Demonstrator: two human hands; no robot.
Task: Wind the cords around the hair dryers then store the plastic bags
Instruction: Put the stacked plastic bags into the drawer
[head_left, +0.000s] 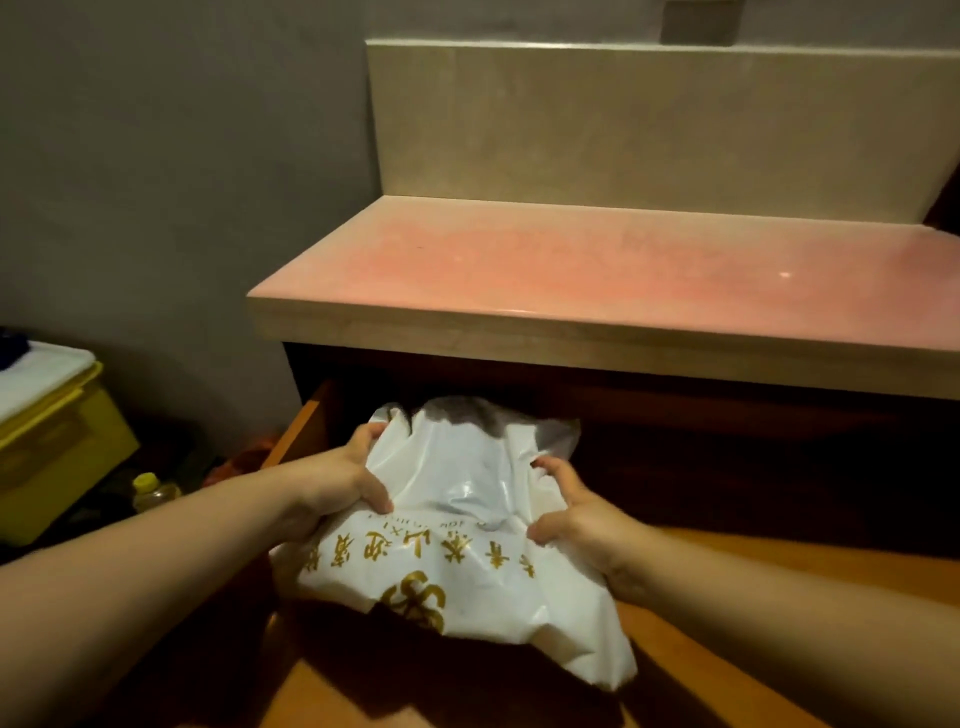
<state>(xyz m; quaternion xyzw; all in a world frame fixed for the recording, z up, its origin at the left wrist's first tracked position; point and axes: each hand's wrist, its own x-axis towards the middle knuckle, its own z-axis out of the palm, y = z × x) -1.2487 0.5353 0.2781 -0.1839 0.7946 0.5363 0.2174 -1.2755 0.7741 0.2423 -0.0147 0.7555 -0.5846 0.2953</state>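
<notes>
A white plastic bag (457, 551) with gold printed characters lies bulging in an open wooden drawer (779, 561) below the countertop. My left hand (348, 483) grips the bag's left side, fingers pressed into the plastic. My right hand (576, 514) grips its right side. The bag's far end reaches into the dark space under the counter. What is inside the bag is hidden. No hair dryer or cord shows.
A pink-lit stone countertop (597, 275) with a beige backsplash (649, 130) overhangs the drawer. At the left on the floor stand a yellow box (57, 447) with a white lid and a bottle with a yellow cap (148, 488). A grey wall rises on the left.
</notes>
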